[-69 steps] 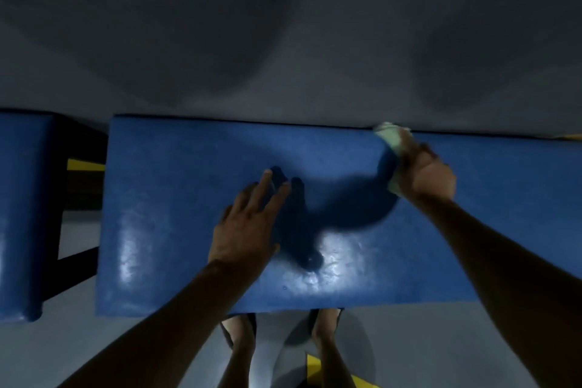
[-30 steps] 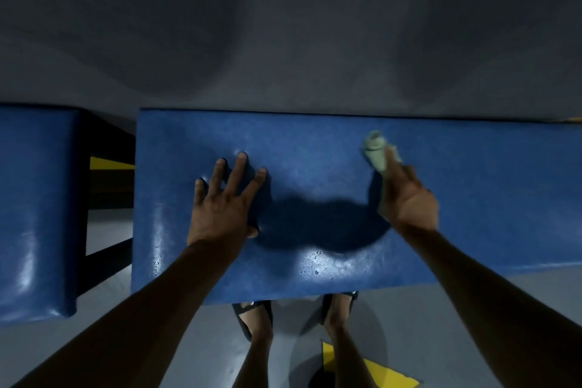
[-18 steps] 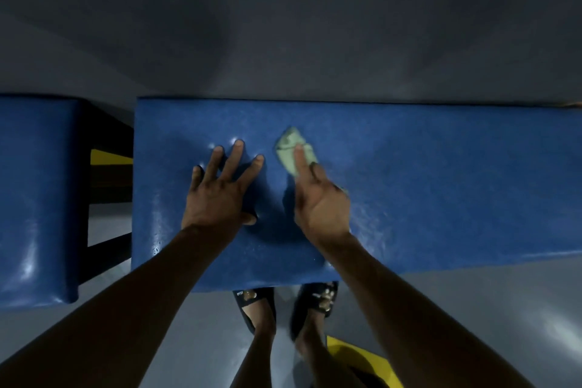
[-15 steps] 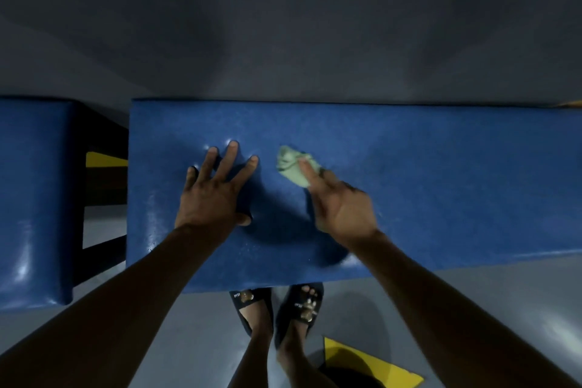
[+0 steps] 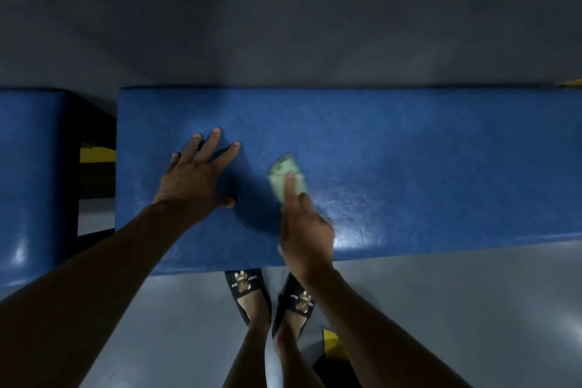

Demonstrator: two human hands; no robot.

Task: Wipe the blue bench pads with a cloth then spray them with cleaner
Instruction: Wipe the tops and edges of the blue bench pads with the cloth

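I see left hand [image 5: 195, 179] flat, fingers spread on blue pad [image 5: 409, 167]; right hand [image 5: 304, 230] presses pale-green cloth [image 5: 285, 178], grip unclear.

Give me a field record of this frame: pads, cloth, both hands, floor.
main pad: long blue vinyl bench pad, glossy sheen near front edge
second pad: shorter blue pad at left, dark gap between
cloth: small pale green cloth on main pad
right hand: fingers pressing cloth
left hand: flat, fingers spread, on main pad
floor: grey; black slippers
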